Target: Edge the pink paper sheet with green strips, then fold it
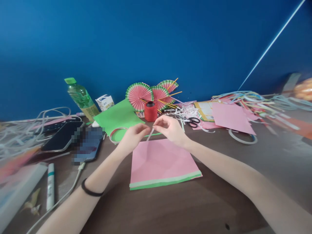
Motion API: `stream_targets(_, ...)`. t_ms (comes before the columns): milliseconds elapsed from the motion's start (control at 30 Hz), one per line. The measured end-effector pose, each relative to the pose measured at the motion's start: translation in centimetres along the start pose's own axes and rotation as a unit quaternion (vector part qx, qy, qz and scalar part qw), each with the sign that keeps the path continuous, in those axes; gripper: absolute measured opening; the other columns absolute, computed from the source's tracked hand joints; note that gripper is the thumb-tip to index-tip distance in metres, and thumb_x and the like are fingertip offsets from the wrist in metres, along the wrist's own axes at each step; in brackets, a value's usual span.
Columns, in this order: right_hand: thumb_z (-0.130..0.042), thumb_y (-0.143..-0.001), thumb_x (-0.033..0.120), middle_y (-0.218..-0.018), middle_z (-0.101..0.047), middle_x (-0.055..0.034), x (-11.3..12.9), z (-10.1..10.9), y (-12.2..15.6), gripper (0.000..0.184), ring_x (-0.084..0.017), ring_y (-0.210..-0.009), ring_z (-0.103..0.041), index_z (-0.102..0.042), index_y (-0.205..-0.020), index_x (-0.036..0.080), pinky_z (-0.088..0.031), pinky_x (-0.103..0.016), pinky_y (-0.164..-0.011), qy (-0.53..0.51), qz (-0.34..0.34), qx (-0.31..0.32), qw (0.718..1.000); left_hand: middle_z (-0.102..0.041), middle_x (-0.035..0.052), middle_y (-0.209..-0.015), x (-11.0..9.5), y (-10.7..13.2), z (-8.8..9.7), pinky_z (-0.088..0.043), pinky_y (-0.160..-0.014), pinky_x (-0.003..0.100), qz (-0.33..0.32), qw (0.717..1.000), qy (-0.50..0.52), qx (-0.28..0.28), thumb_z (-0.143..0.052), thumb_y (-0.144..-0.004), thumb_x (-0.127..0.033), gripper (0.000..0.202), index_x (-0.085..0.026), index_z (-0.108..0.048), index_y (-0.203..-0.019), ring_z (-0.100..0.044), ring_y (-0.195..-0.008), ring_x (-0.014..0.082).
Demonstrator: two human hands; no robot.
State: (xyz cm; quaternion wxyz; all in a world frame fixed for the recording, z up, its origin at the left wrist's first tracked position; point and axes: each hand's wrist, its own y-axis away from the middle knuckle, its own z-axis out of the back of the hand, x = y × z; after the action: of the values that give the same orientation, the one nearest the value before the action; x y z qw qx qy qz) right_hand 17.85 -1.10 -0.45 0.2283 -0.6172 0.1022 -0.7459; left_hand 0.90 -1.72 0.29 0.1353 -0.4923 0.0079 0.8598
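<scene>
Above a sheet of pink paper, both of my hands are close together. My right hand pinches the upper end of a thin whitish strip that hangs down toward the sheet's far edge. My left hand, with a black band on the wrist, has its fingertips pressed together beside the strip; whether they grip it is hidden. Along the sheet's near edge run a pale green and a brighter green band. Just beyond my hands stands a spool of red thread.
Behind lie pink-and-green paper fans, green paper and a roll of tape. Scissors, paper scraps and pink sheets are at right. A bottle, phones, a marker and a cable stand or lie at left.
</scene>
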Motion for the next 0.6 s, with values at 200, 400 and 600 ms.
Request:
stream_targets(200, -0.058, -0.071, 0.023, -0.069, -0.061, 0.0009, 0.2, -0.5, 0.6, 0.004, -0.013, -0.065, -0.056, -0.055, -0.071, 0.02, -0.044, -0.028, -0.065, 0.045, 0.008, 0.014, 0.999, -0.051, -0.0032, -0.059, 0.4, 0.1, -0.8, -0.035, -0.056, 0.023, -0.007, 1.0, 0.025, 0.006, -0.054, -0.072, -0.037, 0.022, -0.016, -0.051, -0.065, -0.045, -0.055, 0.0102)
stream_targets(400, -0.052, -0.075, 0.025, -0.074, -0.061, -0.0016, -1.2, 2.1, -1.2, 0.009, -0.015, -0.07, -0.054, -0.059, -0.071, 0.02, -0.039, -0.028, -0.069, 0.229, 0.072, 0.02, 0.971, -0.055, -0.0012, -0.063, 1.4, 0.4, -2.2, -0.04, -0.061, 0.024, 0.038, 0.983, 0.171, 0.051, -0.055, -0.071, -0.035, 0.02, -0.016, -0.05, -0.067, -0.05, -0.058, 0.0103)
stream_targets(600, -0.056, -0.068, 0.023, -0.069, -0.06, -0.0012, -4.8, 7.1, -3.4, 0.009, -0.013, -0.064, -0.054, -0.06, -0.073, 0.016, -0.039, -0.025, -0.06, 0.3, -0.092, 0.148, 0.938, -0.05, -0.0044, -0.054, 2.4, 1.0, -3.4, -0.037, -0.051, 0.023, 0.049, 0.976, 0.209, 0.048, -0.055, -0.072, -0.037, 0.022, -0.017, -0.048, -0.068, -0.045, -0.047, 0.0086)
